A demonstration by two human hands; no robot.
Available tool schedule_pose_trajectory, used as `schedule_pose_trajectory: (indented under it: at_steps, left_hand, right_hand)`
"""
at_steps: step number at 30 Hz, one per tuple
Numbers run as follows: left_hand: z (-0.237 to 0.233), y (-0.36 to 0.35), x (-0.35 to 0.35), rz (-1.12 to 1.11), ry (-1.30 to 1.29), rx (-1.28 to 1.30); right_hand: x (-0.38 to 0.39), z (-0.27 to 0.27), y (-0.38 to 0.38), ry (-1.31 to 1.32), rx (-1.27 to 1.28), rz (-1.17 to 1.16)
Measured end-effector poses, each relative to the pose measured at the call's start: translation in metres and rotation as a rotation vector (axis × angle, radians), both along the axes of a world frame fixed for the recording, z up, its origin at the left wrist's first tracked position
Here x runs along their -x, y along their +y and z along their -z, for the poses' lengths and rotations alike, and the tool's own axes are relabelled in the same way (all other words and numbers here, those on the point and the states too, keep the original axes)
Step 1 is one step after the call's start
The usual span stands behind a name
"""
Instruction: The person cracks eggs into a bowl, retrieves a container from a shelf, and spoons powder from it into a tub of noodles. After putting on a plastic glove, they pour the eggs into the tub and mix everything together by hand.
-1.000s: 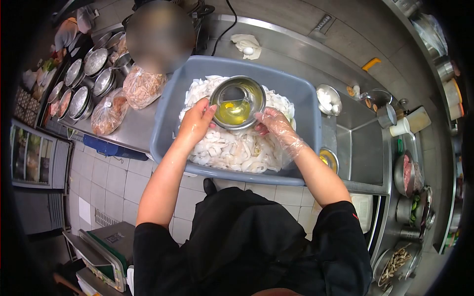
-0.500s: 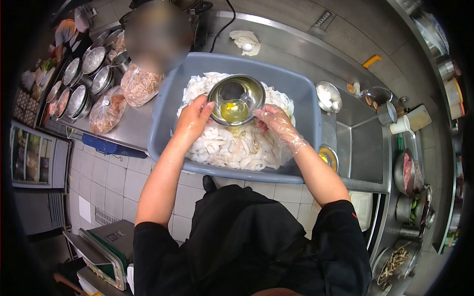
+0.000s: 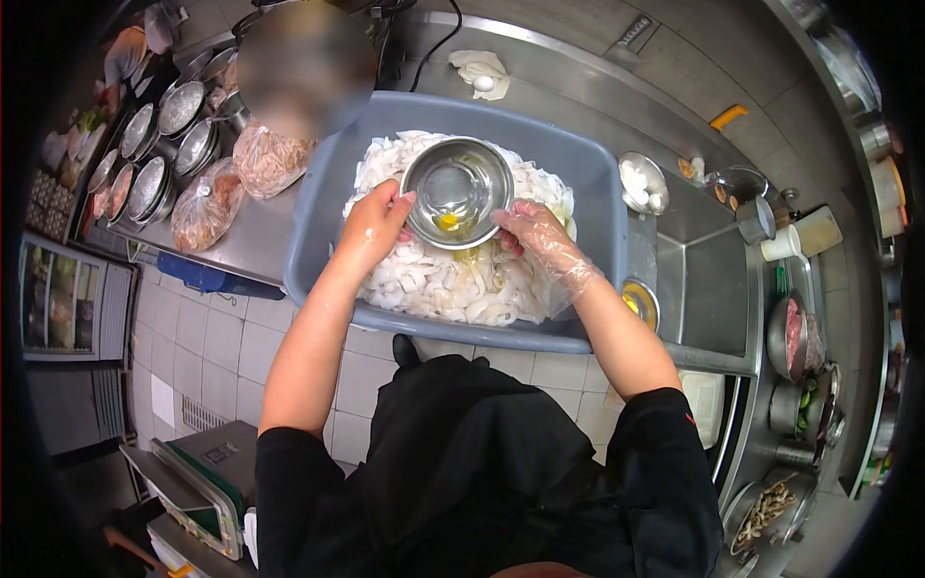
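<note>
A steel bowl (image 3: 461, 159) is held between my two hands over the tub, with clear liquid and a small yellow bit of yolk (image 3: 448, 222) inside. My left hand (image 3: 377, 223), bare, grips the bowl's left rim between thumb and fingers. On the lower right rim, my right hand (image 3: 537, 233) closes in a clear plastic glove. Underneath lie many pale, whitish strips, like cut squid (image 3: 424, 284), filling much of the grey plastic tub (image 3: 318, 217). Some yellowish liquid shows on the strips just below the bowl.
A bowl of white eggs (image 3: 643, 185) stands right of the tub, and a bowl with yellow yolks (image 3: 640, 304) lies nearer me. Behind is a cloth (image 3: 479, 72) with an egg. Bagged meat (image 3: 207, 207) and steel bowls (image 3: 149, 188) occupy the left counter, where another person stands. A sink (image 3: 713, 289) is at right.
Less liquid is in the bowl now; the large yellowish pool has shrunk to a thin film with a small yellow bit. The bowl's inside faces the camera more, and both hands keep their grip.
</note>
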State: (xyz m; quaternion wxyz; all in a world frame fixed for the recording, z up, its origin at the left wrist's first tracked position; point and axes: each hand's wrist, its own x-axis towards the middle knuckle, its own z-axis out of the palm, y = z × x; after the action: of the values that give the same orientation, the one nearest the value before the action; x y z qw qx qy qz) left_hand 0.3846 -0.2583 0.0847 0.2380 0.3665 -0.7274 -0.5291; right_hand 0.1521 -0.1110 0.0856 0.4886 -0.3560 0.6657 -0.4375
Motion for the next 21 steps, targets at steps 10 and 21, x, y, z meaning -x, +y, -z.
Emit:
schedule_pose_trajectory:
  at_steps: [10,21]
  left_hand:
    - [-0.0046,0.0016,-0.0005,-0.033,-0.028,0.031]
    - [-0.007,0.0035,-0.0021,-0.037,-0.058,0.069]
  right_hand:
    - [-0.0004,-0.0039,0.0004,0.007,-0.056,-0.01]
    - [0.0005,0.0003,-0.001,0.035,0.041,0.032]
